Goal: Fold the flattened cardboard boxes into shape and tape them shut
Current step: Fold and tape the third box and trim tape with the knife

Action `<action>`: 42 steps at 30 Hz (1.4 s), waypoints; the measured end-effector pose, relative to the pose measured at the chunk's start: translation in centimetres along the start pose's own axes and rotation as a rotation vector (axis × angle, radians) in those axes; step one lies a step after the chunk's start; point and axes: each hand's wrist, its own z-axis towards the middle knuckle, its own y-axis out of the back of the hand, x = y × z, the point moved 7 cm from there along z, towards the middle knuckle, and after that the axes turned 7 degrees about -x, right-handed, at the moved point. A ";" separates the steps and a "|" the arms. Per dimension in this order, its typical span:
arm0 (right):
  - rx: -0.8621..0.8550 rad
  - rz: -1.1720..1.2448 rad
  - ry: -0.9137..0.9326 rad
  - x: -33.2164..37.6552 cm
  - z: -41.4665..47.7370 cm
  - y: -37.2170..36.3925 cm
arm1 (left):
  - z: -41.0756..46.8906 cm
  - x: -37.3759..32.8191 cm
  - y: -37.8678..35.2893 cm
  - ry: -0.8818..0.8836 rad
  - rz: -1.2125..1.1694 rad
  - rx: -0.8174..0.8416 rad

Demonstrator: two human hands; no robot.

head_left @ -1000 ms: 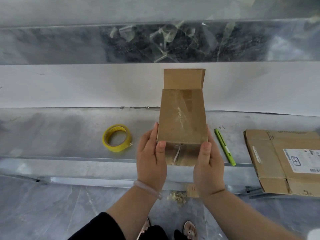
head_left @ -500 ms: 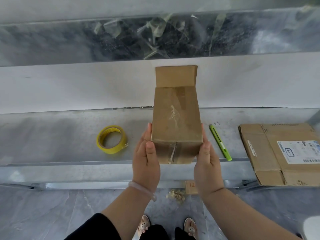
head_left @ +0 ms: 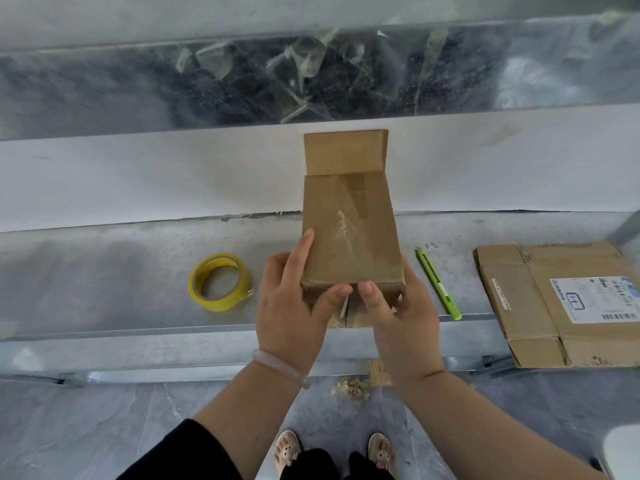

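Thumbs have moved since prior frames: off the box's [head_left: 349,237] long edges, inward onto its near end face, tips now almost meeting at the centre seam; box approx. same spot. Nearest: 2 sandalled feet [head_left: 287,452] on grey floor; dark sleeve [head_left: 194,452] lower L. Floor item: small heap of cardboard scraps [head_left: 349,388] below bench [head_left: 104,271] front edge. Forearms reach fwd and converge; L wrist carries pale bracelet [head_left: 280,367]. L hand [head_left: 291,306]: grips box's near-L corner, thumb bent across end face, index finger straight along top face, other fingers against L side wall. R hand [head_left: 398,317]: grips near-R corner, thumb pressed on end face beside L thumb, remaining fingers curled round R side, mostly hidden. Box: brown, erected, long axis pointing away from person, held at bench front edge; whether it rests on bench, cannot tell. Near end flaps folded in, pale strip at seam between thumbs. Top face: old tape patch, whitish scuff. L of box: yellow tape roll [head_left: 220,282], lying flat, apart from hands. R of box: green cutter [head_left: 438,284], near R hand, not touching. Further R: flattened cardboard [head_left: 540,306] w/ white label, overhanging front edge. Far end of box: one flap [head_left: 344,152] standing open before white panel [head_left: 138,174]. Beyond: dark trough w/ crumpled clear film scraps [head_left: 304,71].
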 end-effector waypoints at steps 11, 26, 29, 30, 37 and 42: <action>0.065 0.066 0.037 0.3 -0.5 0.6 | -0.8 -0.2 -0.1 0.080 -0.168 0.007; -0.052 0.038 0.072 0.3 0.5 0.4 | -0.8 0.0 -1.1 0.149 -0.084 -0.028; -0.017 -0.092 0.192 -0.5 0.7 0.6 | -0.5 0.4 -0.7 -0.006 -0.034 -0.035; -0.008 -0.137 0.234 -0.6 0.7 0.6 | -0.4 0.4 -0.6 -0.056 -0.018 -0.041; -0.019 0.022 0.238 -1.4 1.0 0.5 | 0.2 0.4 -0.3 -0.188 -0.011 -0.037; 0.100 0.143 0.027 -3.2 0.9 0.7 | -0.4 1.1 -0.8 -0.088 -0.067 0.024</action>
